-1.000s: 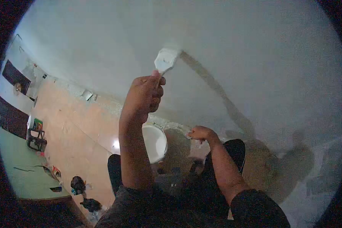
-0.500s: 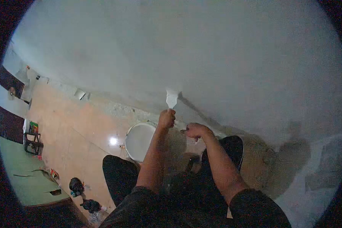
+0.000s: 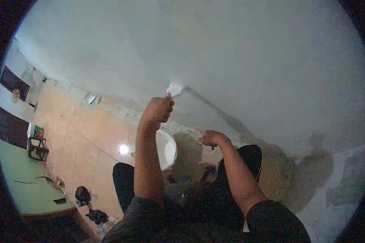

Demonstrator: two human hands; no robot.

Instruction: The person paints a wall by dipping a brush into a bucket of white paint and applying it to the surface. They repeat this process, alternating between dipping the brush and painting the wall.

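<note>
My left hand [image 3: 157, 110] is closed round the handle of a putty knife [image 3: 175, 89]. The knife's wide blade, covered in white putty, lies at the lower part of the grey-white wall [image 3: 247, 60]. A shadow runs from the blade down to the right. Lower and to the right, my right hand [image 3: 211, 139] is closed in front of my knee, near the foot of the wall; what its fingers hold I cannot tell. Below my left hand stands a round white bucket [image 3: 171, 150], partly hidden by my left forearm.
Rough, crumbled material [image 3: 125, 114] lines the foot of the wall along the tiled floor [image 3: 85, 133]. At the left are a dark stool [image 3: 37, 150] and a green panel [image 3: 20, 178]. Black plastic bags [image 3: 82, 195] lie on the floor at lower left.
My left hand has moved up and to the left with the putty knife, and its blade has tilted. My right hand has stayed nearly in place.
</note>
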